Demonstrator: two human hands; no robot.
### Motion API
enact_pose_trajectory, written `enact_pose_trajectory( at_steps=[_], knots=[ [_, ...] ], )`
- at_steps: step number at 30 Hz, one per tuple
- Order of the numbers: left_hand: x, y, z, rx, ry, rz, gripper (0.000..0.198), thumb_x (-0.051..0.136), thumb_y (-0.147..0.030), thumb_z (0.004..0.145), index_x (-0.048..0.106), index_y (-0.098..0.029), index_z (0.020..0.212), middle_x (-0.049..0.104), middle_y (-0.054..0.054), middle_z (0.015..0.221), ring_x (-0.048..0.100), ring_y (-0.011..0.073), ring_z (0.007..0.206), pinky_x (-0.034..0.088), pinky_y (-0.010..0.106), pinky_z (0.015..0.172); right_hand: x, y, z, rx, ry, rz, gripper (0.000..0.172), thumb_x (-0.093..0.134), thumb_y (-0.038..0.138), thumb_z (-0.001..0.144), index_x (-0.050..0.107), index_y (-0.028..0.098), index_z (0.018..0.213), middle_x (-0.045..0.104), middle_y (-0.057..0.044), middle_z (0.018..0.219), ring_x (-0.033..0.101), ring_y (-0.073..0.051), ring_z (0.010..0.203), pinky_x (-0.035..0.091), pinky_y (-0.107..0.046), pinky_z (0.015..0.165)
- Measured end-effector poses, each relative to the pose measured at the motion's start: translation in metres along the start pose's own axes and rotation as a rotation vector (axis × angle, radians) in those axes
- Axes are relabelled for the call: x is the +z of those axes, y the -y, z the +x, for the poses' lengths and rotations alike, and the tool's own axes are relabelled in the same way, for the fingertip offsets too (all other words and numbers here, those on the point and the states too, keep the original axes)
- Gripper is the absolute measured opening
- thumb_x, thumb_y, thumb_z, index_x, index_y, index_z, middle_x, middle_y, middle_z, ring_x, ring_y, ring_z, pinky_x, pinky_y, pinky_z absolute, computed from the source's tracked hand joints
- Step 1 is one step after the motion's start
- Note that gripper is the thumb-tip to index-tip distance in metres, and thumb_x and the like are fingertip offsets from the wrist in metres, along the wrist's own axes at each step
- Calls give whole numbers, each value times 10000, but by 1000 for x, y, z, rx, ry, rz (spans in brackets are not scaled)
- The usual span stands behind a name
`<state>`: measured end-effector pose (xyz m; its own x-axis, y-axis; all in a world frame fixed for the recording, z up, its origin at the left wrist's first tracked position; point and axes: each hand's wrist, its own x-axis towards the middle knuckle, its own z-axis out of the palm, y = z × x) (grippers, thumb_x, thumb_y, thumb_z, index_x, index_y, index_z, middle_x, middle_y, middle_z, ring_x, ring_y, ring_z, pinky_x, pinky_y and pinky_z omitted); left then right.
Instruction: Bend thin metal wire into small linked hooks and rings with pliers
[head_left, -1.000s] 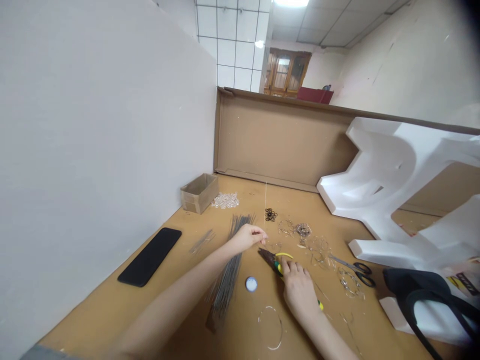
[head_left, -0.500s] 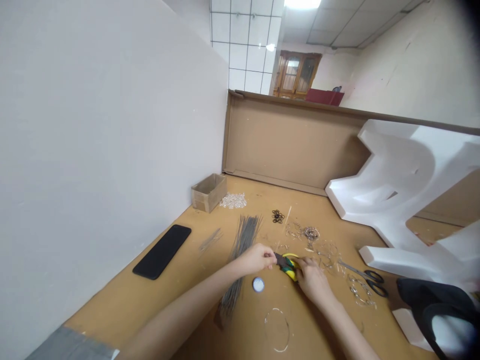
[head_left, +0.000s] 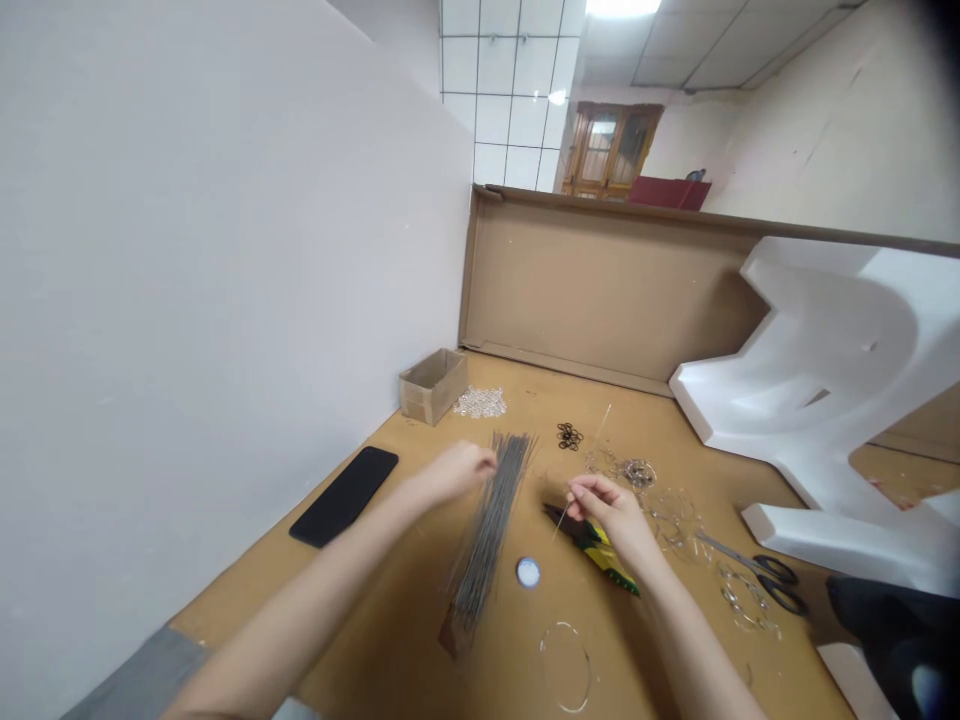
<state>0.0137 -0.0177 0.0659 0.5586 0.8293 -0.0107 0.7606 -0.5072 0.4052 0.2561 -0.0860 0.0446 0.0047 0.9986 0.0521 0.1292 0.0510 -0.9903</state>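
Note:
My right hand (head_left: pixel 607 508) pinches a thin straight wire (head_left: pixel 592 450) that slants up and away from the fingers. Just under that hand lie yellow-and-green pliers (head_left: pixel 600 552) on the brown table (head_left: pixel 375 600). My left hand (head_left: pixel 457 468) hovers at the left edge of a long bundle of grey wires (head_left: pixel 491 525); its fingers are curled and I cannot make out anything in them. A small round white cap (head_left: pixel 528 572) lies between the bundle and the pliers.
A black phone (head_left: pixel 343 496) lies at the left. A small cardboard box (head_left: pixel 433 386) and clear beads (head_left: pixel 481 403) sit at the back, black rings (head_left: pixel 569 436) nearby. Scissors (head_left: pixel 757 570), bent wire loops (head_left: pixel 566 665), white foam (head_left: pixel 817 390) and a cardboard wall (head_left: pixel 600 290) surround the area.
My right hand has let go of the pliers, which now lie on the table, and holds a thin wire. My left hand moved left, away from the pliers to the wire bundle.

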Motion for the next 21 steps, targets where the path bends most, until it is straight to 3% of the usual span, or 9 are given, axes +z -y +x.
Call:
enact_pose_trajectory(
  at_steps=[3, 6, 10, 15, 21],
  knots=[
    [-23, 48, -5, -178, 0, 149, 229, 432, -106, 726, 657, -113, 686, 660, 135, 747, 592, 207, 728, 397, 280, 660, -3, 12, 4, -9, -8, 58, 349, 666, 466, 659, 630, 164, 829, 622, -29, 701, 580, -121, 578, 461, -254, 579],
    [-23, 71, -14, -244, 96, 220, 157, 488, -90, 648, 635, -130, 609, 647, 100, 663, 592, 196, 640, 397, 263, 589, -1, 21, 6, -14, 1, 114, 327, 689, 437, 650, 639, 162, 820, 626, -24, 689, 583, -122, 585, 458, -254, 591],
    [-1, 66, -20, -265, 179, 271, 123, 520, -139, 652, 642, -156, 662, 654, 76, 686, 602, 188, 624, 407, 247, 556, 4, 25, 6, -6, 31, 151, 308, 706, 418, 637, 643, 162, 798, 627, -16, 671, 581, -116, 567, 451, -248, 578],
    [24, 49, -8, -310, 166, 366, 167, 517, -132, 742, 640, -97, 850, 639, 165, 912, 611, 254, 857, 452, 342, 719, 3, 26, 2, 5, 27, 168, 297, 706, 410, 636, 642, 162, 787, 630, -13, 674, 577, -103, 557, 448, -235, 569],
    [40, 34, 2, -401, 189, 402, 315, 500, -309, 848, 517, -124, 1103, 550, 89, 1091, 557, 186, 942, 475, 392, 801, 3, 28, 1, 3, 22, 171, 294, 705, 405, 633, 643, 159, 781, 632, -14, 661, 579, -102, 554, 446, -230, 563]
  ],
)
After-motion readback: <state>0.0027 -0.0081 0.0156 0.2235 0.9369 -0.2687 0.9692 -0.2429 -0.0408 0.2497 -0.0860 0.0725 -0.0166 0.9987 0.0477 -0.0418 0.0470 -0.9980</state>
